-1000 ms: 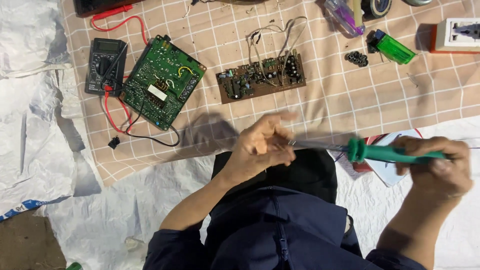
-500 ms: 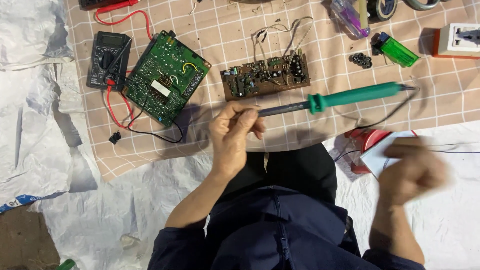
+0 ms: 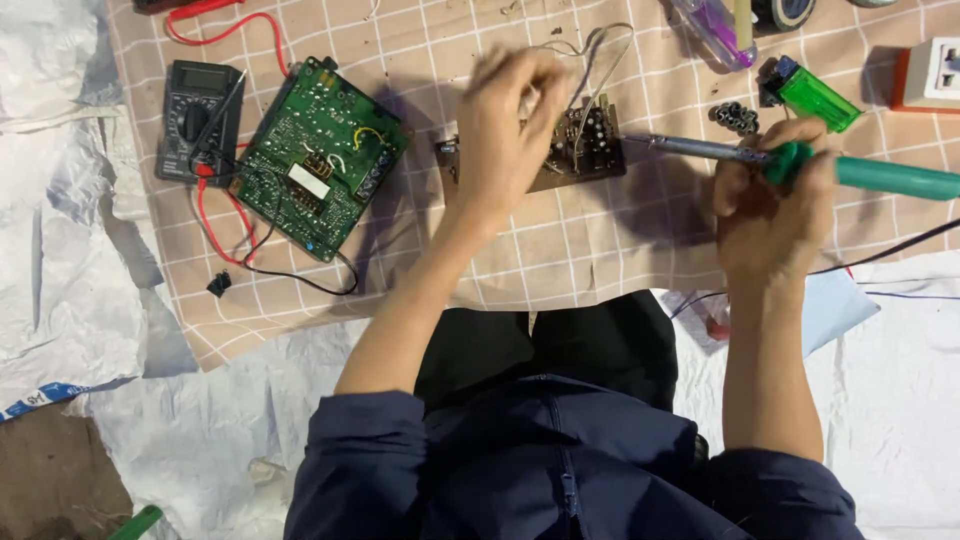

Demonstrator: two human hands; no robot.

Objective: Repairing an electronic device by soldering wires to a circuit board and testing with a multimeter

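Note:
My right hand (image 3: 768,215) grips a green-handled soldering iron (image 3: 890,177) near the front of its handle. Its metal shaft (image 3: 680,147) points left, with the tip at the right end of a small brown circuit board (image 3: 590,150). My left hand (image 3: 510,130) is blurred and hovers over the left part of that board, hiding most of it. Its fingers curl down toward the board, and whether they grip it is not visible. The board's thin wires (image 3: 600,45) loop away above it.
On the checked cloth (image 3: 600,255) lie a green circuit board (image 3: 320,160), a black multimeter (image 3: 195,115) with red and black leads, a green lighter (image 3: 815,97), small black parts (image 3: 735,115) and a white socket block (image 3: 935,75). Crumpled white sheeting (image 3: 60,250) lies at the left.
The soldering iron has passed from my left hand to my right hand. My left hand moved up onto the brown board, and the iron's tip swung to the board's right end.

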